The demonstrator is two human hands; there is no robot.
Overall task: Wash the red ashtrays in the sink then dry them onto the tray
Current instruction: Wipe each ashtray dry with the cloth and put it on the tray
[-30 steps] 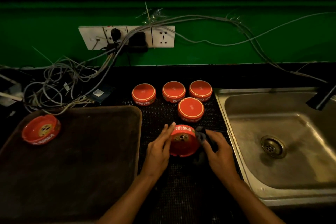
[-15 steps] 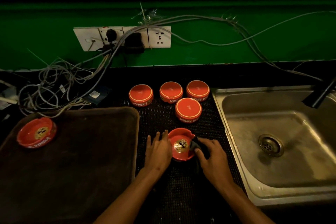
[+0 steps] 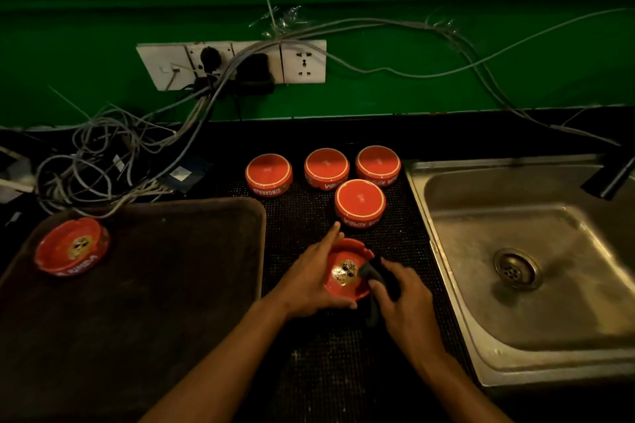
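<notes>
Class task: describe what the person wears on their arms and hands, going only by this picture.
Nothing shows: both forearms are bare, with no sleeves in view. The left hand and right hand have no gloves, and no rings, watch or bracelets are visible in the dim light.

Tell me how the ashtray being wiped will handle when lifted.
The ashtray looks rigid and glossy, so probably slippery if wet. Its low, wide shape should sit steady, not roll. The left hand cups its rim, suggesting it is light enough for one hand.

Head view, forward-down, over counter (image 3: 343,371)
</notes>
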